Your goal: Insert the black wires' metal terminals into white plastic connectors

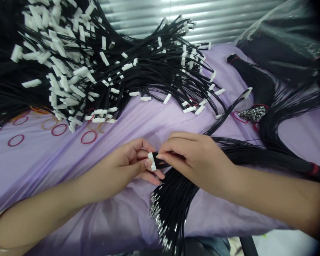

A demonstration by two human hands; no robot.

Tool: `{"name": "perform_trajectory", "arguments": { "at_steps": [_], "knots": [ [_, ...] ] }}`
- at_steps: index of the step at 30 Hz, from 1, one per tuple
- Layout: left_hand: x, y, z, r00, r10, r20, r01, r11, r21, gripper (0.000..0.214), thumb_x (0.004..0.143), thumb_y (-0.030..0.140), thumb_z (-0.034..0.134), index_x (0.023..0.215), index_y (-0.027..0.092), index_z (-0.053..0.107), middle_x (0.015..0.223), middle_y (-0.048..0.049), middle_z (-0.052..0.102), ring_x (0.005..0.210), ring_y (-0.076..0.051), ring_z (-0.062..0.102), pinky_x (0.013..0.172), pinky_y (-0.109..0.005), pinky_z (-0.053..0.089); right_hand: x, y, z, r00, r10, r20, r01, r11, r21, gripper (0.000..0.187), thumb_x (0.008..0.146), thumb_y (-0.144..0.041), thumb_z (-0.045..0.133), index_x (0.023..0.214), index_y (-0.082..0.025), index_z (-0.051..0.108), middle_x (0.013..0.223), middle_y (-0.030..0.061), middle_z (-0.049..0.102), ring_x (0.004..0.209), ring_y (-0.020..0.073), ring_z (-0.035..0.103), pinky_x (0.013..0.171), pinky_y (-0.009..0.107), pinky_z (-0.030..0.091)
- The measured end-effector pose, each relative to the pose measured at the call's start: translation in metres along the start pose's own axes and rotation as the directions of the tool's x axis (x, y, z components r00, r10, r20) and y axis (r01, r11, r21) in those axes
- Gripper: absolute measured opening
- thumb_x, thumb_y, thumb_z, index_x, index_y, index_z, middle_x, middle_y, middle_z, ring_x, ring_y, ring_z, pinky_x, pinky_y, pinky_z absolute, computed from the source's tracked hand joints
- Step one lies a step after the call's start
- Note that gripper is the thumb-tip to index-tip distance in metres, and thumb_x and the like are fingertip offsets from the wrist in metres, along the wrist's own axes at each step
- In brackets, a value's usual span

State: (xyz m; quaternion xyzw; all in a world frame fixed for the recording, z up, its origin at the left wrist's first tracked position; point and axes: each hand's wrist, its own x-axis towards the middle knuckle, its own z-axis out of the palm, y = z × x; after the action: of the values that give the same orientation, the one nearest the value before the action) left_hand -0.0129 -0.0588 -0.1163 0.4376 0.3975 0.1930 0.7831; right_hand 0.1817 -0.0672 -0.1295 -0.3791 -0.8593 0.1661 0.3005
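My left hand (137, 161) pinches a small white plastic connector (152, 161) between thumb and fingers. Black wires run out of the connector's right side. Close beside it, my right hand (188, 153) grips a black wire (160, 156) between thumb and forefinger, near the connector. Whether that wire's tip sits inside the connector is hidden. Below my right hand a loose bundle of black wires (176, 192) fans toward the front edge, its silvery metal terminals (160, 220) at the lower end.
A big heap of black cables with white connectors (61, 71) covers the back left. Red rubber bands (89, 137) lie on the purple cloth (117, 138). At right are a tied wire bundle (261, 81) and a clear plastic bag (282, 46). A corrugated metal surface (216, 21) stands behind.
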Motion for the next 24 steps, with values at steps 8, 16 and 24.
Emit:
{"name": "perform_trajectory", "arguments": {
  "at_steps": [8,16,24],
  "knots": [
    [0.003,-0.003,-0.006,0.973,0.2,-0.113,-0.204,0.979,-0.022,0.034,0.091,0.025,0.055,0.123,0.022,0.042,0.07,0.0015,0.061,0.069,-0.015,0.068,0.068,-0.026,0.058,-0.005,-0.002,-0.023,0.951,-0.262,0.163,0.268,0.963,-0.02,0.012,0.092,-0.021,0.053,0.09,-0.015,0.063,0.085,0.0036,0.061,0.081,0.0142,0.056,0.076,0.028,0.047],
    [0.006,0.005,-0.011,0.984,0.138,-0.116,-0.115,0.976,0.183,0.009,0.085,0.016,0.062,0.091,0.011,0.058,0.074,-0.0018,0.066,0.068,-0.011,0.066,0.067,-0.02,0.054,0.0,0.003,-0.014,0.937,-0.17,0.305,0.164,0.985,0.044,0.018,0.093,-0.015,0.046,0.084,-0.013,0.062,0.087,0.005,0.062,0.08,0.0155,0.057,0.074,0.03,0.047],
    [0.005,0.008,-0.019,0.998,0.017,-0.066,-0.015,0.999,0.04,0.014,0.085,0.022,0.064,0.09,0.012,0.057,0.073,-0.0047,0.069,0.066,-0.013,0.067,0.069,-0.023,0.054,0.001,-0.002,-0.022,0.986,-0.029,0.165,0.024,0.999,0.031,0.008,0.089,-0.014,0.049,0.085,-0.014,0.055,0.076,0.0009,0.058,0.067,0.01,0.053,0.061,0.022,0.042]
  ]
}}
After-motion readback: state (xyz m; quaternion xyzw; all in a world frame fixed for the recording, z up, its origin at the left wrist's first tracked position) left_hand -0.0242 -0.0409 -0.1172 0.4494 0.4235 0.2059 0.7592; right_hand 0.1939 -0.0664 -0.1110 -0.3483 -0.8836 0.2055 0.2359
